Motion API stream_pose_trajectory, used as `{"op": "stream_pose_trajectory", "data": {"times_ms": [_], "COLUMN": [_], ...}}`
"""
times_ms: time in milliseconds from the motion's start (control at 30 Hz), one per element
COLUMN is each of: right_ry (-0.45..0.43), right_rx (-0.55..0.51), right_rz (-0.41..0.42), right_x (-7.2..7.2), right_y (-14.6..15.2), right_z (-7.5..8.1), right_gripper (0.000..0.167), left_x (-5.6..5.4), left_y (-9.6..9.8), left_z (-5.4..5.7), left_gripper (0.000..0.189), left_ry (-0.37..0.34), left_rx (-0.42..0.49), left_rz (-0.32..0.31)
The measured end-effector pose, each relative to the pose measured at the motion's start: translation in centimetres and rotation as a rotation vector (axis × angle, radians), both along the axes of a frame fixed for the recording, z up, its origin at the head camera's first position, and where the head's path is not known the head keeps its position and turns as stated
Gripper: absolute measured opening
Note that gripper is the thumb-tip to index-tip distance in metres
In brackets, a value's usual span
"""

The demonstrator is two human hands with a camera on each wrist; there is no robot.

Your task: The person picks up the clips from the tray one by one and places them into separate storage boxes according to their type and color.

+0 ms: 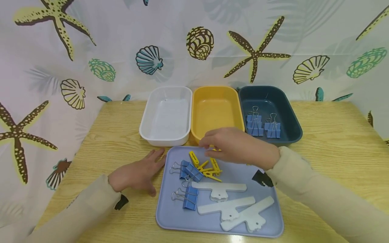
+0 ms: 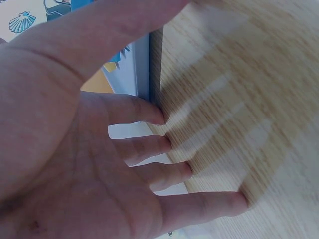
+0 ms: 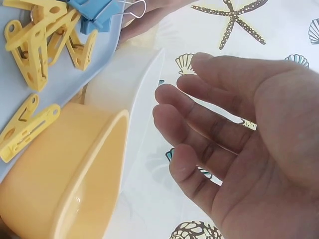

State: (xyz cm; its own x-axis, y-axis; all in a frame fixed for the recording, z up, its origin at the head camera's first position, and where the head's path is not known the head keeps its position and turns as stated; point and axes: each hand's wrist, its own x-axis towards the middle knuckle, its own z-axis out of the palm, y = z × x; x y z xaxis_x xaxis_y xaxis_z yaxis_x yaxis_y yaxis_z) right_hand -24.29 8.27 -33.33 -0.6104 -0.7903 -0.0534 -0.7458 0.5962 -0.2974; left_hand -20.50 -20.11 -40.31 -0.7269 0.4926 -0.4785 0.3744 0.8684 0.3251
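Observation:
My right hand (image 1: 234, 146) is over the far edge of the lilac tray (image 1: 170, 217), close to the front rim of the yellow container (image 1: 217, 114). Its fingers are loosely bent with nothing between them, as the right wrist view shows. Below it lie several yellow clothespins (image 1: 193, 157), one partly hidden by the hand in the head view. Left of the tray, my left hand (image 1: 138, 173) rests with spread fingers, fingertips (image 2: 234, 203) on the wooden table. Blue binder clips (image 1: 190, 197) lie on the tray's left side, and white bag clips (image 1: 218, 187) toward its front.
Behind the tray stand a white container (image 1: 167, 114), the yellow one and a navy container (image 1: 293, 130) side by side. Blue binder clips (image 1: 273, 130) lie in the navy one. A patterned curtain (image 1: 170, 27) hangs behind the table (image 1: 112, 135).

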Motion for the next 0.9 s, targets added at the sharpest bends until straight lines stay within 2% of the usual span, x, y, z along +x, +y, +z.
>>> {"op": "stream_pose_trajectory", "data": {"times_ms": [567, 900], "right_ry": [-0.019, -0.025], "right_rx": [-0.001, 0.034], "right_rz": [0.046, 0.092], "right_x": [0.8, 1.1], "right_y": [-1.1, -1.7], "right_z": [-0.6, -0.9], "right_gripper": [0.027, 0.027], "left_x": [0.0, 0.0], "left_y": [0.1, 0.0], "left_z": [0.1, 0.1], "left_gripper": [0.112, 0.113], "left_ry": [0.001, 0.008], "left_rx": [-0.016, -0.011], "left_rz": [-0.001, -0.011]}}
